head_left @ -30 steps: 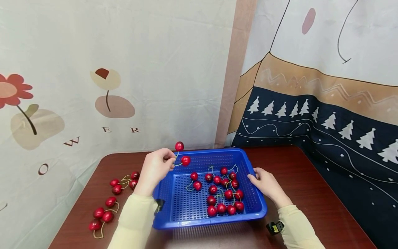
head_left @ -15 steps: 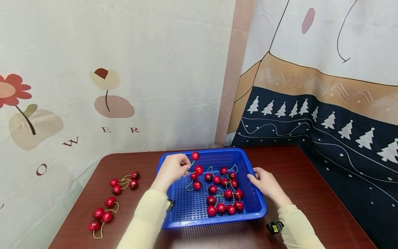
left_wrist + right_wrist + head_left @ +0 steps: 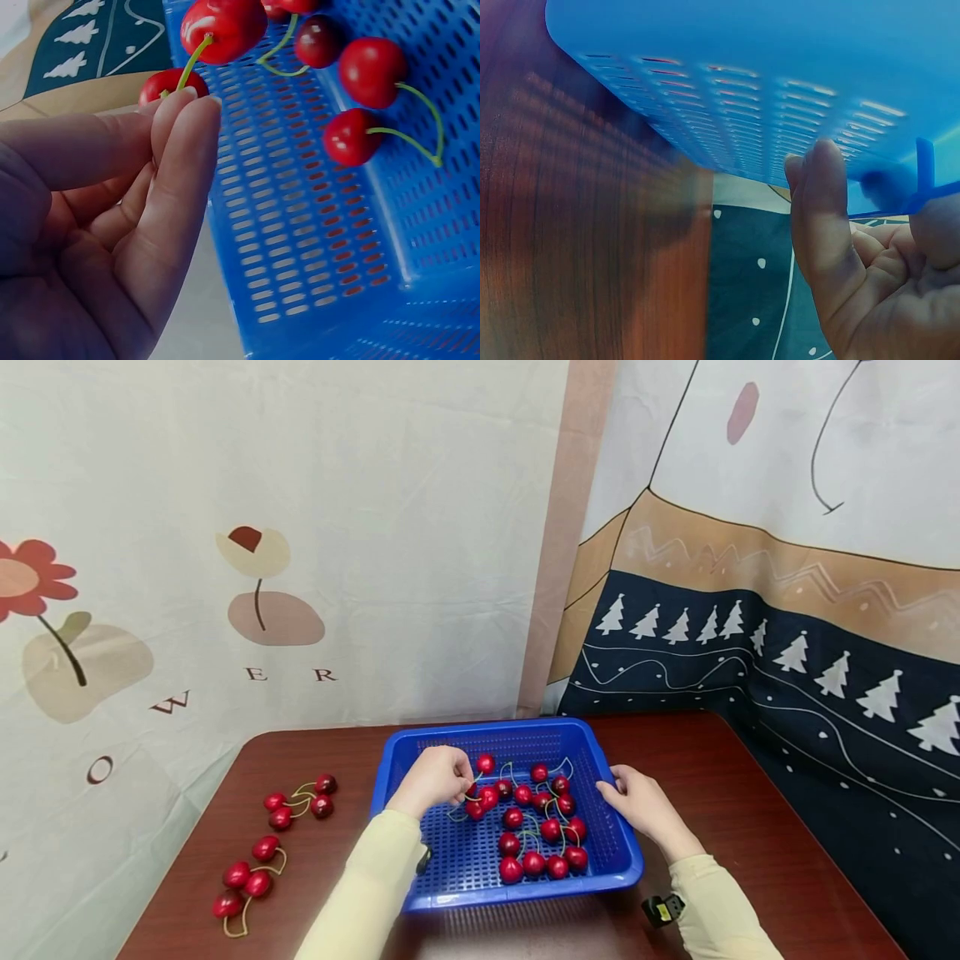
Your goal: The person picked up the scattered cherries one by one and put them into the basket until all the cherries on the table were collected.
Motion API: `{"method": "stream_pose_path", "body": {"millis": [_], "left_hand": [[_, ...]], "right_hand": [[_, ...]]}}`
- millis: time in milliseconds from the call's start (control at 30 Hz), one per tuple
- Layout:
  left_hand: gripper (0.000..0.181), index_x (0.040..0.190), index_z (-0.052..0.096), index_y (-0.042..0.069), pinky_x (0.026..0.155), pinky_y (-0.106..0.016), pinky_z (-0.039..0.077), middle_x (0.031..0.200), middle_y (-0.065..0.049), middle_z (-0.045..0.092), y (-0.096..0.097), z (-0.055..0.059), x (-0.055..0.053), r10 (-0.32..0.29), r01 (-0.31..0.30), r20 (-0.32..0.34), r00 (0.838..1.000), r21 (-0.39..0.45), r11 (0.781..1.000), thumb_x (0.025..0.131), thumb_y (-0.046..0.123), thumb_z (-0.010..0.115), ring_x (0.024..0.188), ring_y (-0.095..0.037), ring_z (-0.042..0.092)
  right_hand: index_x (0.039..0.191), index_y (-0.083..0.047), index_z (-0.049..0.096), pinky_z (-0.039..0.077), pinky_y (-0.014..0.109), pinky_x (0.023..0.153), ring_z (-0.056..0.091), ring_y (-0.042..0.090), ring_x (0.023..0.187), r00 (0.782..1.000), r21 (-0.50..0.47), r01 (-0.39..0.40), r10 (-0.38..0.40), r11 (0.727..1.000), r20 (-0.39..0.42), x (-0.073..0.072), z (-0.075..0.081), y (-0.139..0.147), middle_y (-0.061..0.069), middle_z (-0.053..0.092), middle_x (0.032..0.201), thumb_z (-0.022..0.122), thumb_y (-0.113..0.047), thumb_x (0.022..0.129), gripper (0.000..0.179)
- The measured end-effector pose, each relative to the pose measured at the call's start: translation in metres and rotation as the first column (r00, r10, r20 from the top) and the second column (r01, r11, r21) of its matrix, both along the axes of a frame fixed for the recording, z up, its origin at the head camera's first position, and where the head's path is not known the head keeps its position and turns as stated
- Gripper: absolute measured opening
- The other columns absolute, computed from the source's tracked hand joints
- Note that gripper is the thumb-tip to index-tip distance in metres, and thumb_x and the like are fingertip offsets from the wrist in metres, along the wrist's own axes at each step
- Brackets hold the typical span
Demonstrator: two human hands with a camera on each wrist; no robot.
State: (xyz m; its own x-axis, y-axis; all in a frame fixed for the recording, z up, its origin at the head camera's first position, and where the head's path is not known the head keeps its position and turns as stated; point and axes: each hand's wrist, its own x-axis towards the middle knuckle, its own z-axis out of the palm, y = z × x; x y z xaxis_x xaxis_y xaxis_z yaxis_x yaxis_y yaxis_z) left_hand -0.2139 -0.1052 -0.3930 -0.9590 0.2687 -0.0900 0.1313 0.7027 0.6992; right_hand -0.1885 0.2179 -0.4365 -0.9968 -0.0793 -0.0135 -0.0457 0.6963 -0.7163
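Note:
My left hand [image 3: 438,777] pinches the green stem of a pair of red cherries [image 3: 487,797] between thumb and fingertips. The pair hangs low inside the blue plastic basket [image 3: 525,896], in front of another pair partly hidden behind it. In the left wrist view one held cherry [image 3: 225,28] sits just above the fingertips. Several more cherries [image 3: 551,829] lie in the basket's right half, stems attached. My right hand [image 3: 641,797] grips the basket's right rim; in the right wrist view its fingers [image 3: 821,195] press along the slotted outer wall.
Left of the basket, two groups of stemmed cherries lie on the brown table [image 3: 750,827]: a farther group [image 3: 280,818] and a nearer one [image 3: 258,883]. A printed cloth [image 3: 420,568] hangs behind the table's back edge.
My left hand has moved right and down from the basket's upper left rim, lowering the cherry pair into the basket. My right hand and the basket have stayed about where they were.

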Motion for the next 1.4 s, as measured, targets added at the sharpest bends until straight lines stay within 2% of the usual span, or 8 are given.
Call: {"method": "stream_pose_path", "body": {"millis": [167, 400, 567, 800, 967, 1167, 1400], "left_hand": [[0.015, 0.073, 0.065, 0.001, 0.054, -0.030, 0.056, 0.064, -0.005, 0.062, 0.002, -0.008, 0.000, -0.047, 0.048, 0.019, 0.999, -0.054, 0.997, 0.086, -0.007, 0.067, 0.054, -0.016, 0.062], [0.023, 0.068, 0.062, 0.005, 0.052, -0.030, 0.056, 0.064, -0.005, 0.061, 0.005, -0.019, 0.000, -0.105, 0.112, 0.089, 0.991, -0.087, 0.990, 0.083, -0.012, 0.064, 0.055, -0.017, 0.062], [0.023, 0.067, 0.062, 0.006, 0.052, -0.029, 0.056, 0.062, -0.006, 0.061, 0.006, -0.026, 0.000, -0.106, 0.119, 0.124, 0.987, -0.102, 0.988, 0.080, -0.014, 0.064, 0.055, -0.019, 0.062], [0.023, 0.065, 0.062, 0.005, 0.052, -0.030, 0.056, 0.061, -0.007, 0.062, 0.009, -0.027, 0.000, -0.114, 0.137, 0.164, 0.980, -0.136, 0.981, 0.078, -0.015, 0.063, 0.054, -0.020, 0.063], [0.026, 0.062, 0.060, 0.004, 0.050, -0.030, 0.056, 0.063, -0.008, 0.061, 0.011, -0.027, 0.002, -0.082, 0.117, 0.217, 0.973, -0.156, 0.981, 0.075, -0.018, 0.062, 0.053, -0.021, 0.063], [0.025, 0.065, 0.060, 0.006, 0.052, -0.032, 0.056, 0.068, -0.005, 0.062, 0.011, -0.028, 0.003, -0.046, 0.091, 0.205, 0.978, -0.212, 0.973, 0.080, -0.011, 0.070, 0.055, -0.022, 0.064], [0.024, 0.069, 0.059, 0.009, 0.051, -0.032, 0.055, 0.066, -0.004, 0.061, 0.009, -0.028, 0.003, -0.045, 0.084, 0.155, 0.987, -0.254, 0.964, 0.080, 0.000, 0.078, 0.055, -0.021, 0.065]], "right_hand": [[0.124, 0.009, 0.054, 0.059, 0.037, 0.064, 0.065, 0.016, 0.068, 1.000, -0.003, -0.001, 0.001, 1.000, -0.001, 0.000, -0.001, 0.000, 0.011, 0.066, 0.088, 0.062, -0.021, 0.098, 0.041], [0.125, 0.009, 0.054, 0.059, 0.037, 0.065, 0.065, 0.016, 0.068, 1.000, -0.003, -0.001, 0.001, 1.000, -0.001, -0.001, -0.002, 0.000, 0.011, 0.066, 0.088, 0.062, -0.021, 0.098, 0.041], [0.125, 0.009, 0.054, 0.059, 0.037, 0.064, 0.065, 0.016, 0.068, 1.000, 0.000, 0.002, -0.002, 1.000, -0.001, -0.001, -0.003, 0.000, 0.011, 0.065, 0.087, 0.062, -0.021, 0.098, 0.041], [0.125, 0.009, 0.053, 0.059, 0.037, 0.065, 0.065, 0.016, 0.068, 1.000, 0.000, 0.003, -0.003, 1.000, 0.001, -0.001, -0.003, 0.000, 0.011, 0.065, 0.088, 0.062, -0.021, 0.098, 0.042], [0.126, 0.009, 0.053, 0.059, 0.038, 0.064, 0.065, 0.016, 0.069, 1.000, -0.004, -0.001, 0.001, 1.000, 0.002, -0.001, -0.002, 0.000, 0.011, 0.066, 0.090, 0.062, -0.022, 0.098, 0.043], [0.125, 0.009, 0.053, 0.060, 0.038, 0.064, 0.066, 0.016, 0.069, 1.000, -0.012, -0.002, 0.002, 1.000, 0.001, 0.000, -0.002, 0.000, 0.011, 0.066, 0.090, 0.062, -0.023, 0.099, 0.043], [0.126, 0.009, 0.053, 0.060, 0.038, 0.065, 0.066, 0.016, 0.070, 1.000, -0.013, -0.002, 0.002, 1.000, 0.003, 0.000, -0.002, 0.000, 0.012, 0.066, 0.091, 0.062, -0.023, 0.099, 0.043]]}}
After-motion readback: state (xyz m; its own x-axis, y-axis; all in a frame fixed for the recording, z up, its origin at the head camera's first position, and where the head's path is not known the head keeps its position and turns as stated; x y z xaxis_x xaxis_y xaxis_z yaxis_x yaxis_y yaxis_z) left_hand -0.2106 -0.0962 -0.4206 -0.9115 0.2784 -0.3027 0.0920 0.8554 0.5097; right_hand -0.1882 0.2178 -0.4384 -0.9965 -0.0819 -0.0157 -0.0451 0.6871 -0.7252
